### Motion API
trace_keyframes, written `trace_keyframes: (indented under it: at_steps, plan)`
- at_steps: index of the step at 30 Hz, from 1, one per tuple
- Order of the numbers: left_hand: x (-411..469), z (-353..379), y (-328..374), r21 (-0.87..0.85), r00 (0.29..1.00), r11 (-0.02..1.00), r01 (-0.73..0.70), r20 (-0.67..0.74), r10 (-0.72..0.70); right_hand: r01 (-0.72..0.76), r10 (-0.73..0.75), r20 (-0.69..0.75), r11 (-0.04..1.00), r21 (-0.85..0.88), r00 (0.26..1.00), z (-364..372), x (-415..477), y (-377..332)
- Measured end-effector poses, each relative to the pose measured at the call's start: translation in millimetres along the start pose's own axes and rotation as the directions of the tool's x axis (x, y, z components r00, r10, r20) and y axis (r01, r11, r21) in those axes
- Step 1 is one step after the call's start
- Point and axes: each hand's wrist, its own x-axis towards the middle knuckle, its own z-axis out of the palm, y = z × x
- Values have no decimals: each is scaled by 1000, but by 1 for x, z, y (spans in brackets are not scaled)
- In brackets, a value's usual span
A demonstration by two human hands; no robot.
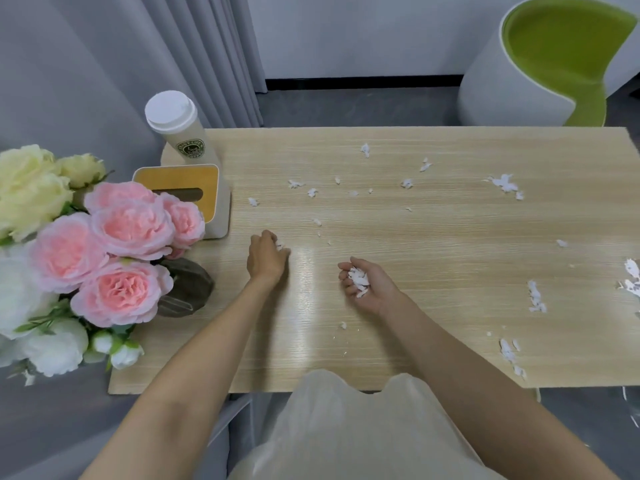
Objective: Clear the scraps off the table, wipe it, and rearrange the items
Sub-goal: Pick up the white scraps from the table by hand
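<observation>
My left hand (pixel 268 256) is pinching a white scrap (pixel 280 246) on the bench (pixel 433 323); my right hand (pixel 367 286) is cupping a pile of scraps (pixel 358 280), palm up. Loose scraps (pixel 505 183) are lying scattered across the bench.

One wide-angle head view looks forward and down, close over the table (pixel 433 306), toward its far edge
</observation>
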Motion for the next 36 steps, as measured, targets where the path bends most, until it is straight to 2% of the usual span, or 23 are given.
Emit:
trace_keyframes:
  at_steps: [5,7,9,12,14,16,23,29,31,33,36]
  plan:
    - [-3,2,-1,98,990,985,-143,23,142,42,-42,-41,999,1,998,-14,-1,-1]
    - [-22,5,3,35,953,954,-298,74,295,44,-44,-54,999,4,998,-21,-2,-1]
    - [-51,12,4,-57,895,914,-401,187,405,44,-43,-63,999,6,997,-26,-3,0]
    - [-90,26,0,-169,835,915,-366,374,403,42,-41,-69,999,17,997,-32,-5,2]
    - [-106,33,-2,-156,782,908,-389,464,415,49,-48,-68,999,13,997,-36,-8,4]
    - [-116,36,-2,-107,758,897,-428,498,421,56,-56,-68,998,-2,996,-40,-12,7]
    - [-132,46,6,136,786,851,-508,476,393,44,-44,-46,999,-15,998,-53,-25,13]
    - [-137,54,11,190,801,837,-513,456,388,40,-41,-37,999,-15,998,-64,-28,16]
    - [-136,51,15,106,831,884,-454,408,378,42,-42,-38,999,-17,998,-66,-31,16]
    - [-132,43,24,-54,882,927,-370,292,369,44,-44,-41,999,-7,998,-67,-32,16]
    - [-132,29,50,-235,908,907,-350,153,390,30,-29,-21,998,47,999,-67,-33,17]
